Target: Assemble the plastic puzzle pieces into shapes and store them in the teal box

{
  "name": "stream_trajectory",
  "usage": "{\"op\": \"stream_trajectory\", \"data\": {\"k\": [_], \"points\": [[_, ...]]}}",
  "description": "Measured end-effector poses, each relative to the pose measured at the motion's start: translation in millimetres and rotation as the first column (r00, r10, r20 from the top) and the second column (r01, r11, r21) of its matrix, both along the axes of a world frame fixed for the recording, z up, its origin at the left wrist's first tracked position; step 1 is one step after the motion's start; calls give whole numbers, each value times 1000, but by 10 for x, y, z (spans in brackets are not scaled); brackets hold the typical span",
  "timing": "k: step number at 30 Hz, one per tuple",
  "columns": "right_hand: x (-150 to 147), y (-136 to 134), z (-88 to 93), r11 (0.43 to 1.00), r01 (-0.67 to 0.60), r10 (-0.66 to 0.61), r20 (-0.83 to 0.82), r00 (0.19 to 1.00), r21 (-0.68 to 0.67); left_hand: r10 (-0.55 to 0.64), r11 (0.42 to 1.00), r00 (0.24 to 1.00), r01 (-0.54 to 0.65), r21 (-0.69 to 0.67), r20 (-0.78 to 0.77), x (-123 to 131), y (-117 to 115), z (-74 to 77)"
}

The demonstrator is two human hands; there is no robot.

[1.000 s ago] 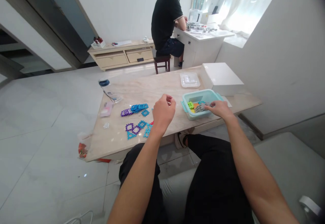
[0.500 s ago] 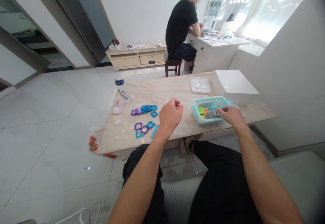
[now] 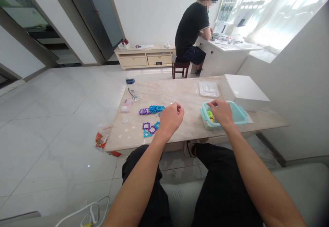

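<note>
My left hand (image 3: 172, 120) hovers over the table with its fingers curled closed. A speck of red shows at its fingertips, too small to name. Over the left part of a turquoise plastic box (image 3: 242, 116) is my right hand (image 3: 221, 112), its fingers pinched together; whatever they hold is hidden. Green interlocking pieces (image 3: 210, 115) show inside the box below that hand, which covers others. To the left of my left hand lie a stack of blue toothed pieces (image 3: 155, 109), purple square pieces (image 3: 146, 126) and a blue triangular piece (image 3: 147, 133).
A clear lid (image 3: 208, 88) and a white box (image 3: 245, 87) are behind the turquoise box. A water bottle (image 3: 132, 89), a pink case (image 3: 126, 106) and a small white piece (image 3: 125, 121) are at the table's left. Another person (image 3: 192, 28) sits at a white desk.
My right hand has moved left across the turquoise box, from its right side to above the green pieces. The left hand stays closed in nearly the same place. The view has shifted slightly.
</note>
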State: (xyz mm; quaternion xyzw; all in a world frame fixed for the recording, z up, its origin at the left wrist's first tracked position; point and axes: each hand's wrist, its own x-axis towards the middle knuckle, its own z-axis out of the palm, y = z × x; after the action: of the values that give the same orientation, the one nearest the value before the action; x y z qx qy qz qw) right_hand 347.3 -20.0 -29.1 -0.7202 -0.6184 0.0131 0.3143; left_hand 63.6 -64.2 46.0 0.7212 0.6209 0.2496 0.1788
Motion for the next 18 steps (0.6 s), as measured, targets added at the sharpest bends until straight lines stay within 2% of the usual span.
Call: {"op": "stream_trajectory", "data": {"k": [4, 7, 9, 11, 13, 14, 18], "points": [[-385, 103, 54, 996, -81, 81, 15, 997, -34, -46, 997, 994, 40, -61, -97, -211, -19, -23], [-659, 158, 76, 985, -145, 147, 16, 989, -89, -200, 966, 950, 152, -207, -238, -385, -53, -82], [-832, 187, 70, 971, -199, 200, -5, 980, -131, -371, 893, 879, 249, -375, -300, -500, -90, -128], [-999, 222, 45, 953, -250, 250, -24, 968, -170, -518, 785, 802, 308, -538, -297, -602, -131, -168], [-1169, 270, -2, 935, -286, 287, -26, 958, -209, -583, 717, 767, 331, -614, -268, -686, -169, -198], [-1256, 302, -35, 925, -301, 305, -20, 952, -231, -585, 716, 769, 341, -609, -258, -721, -186, -208], [-1619, 489, -225, 856, -392, 425, 30, 905, -336, -532, 785, 807, 358, -505, -256, -837, -247, -224]]}}
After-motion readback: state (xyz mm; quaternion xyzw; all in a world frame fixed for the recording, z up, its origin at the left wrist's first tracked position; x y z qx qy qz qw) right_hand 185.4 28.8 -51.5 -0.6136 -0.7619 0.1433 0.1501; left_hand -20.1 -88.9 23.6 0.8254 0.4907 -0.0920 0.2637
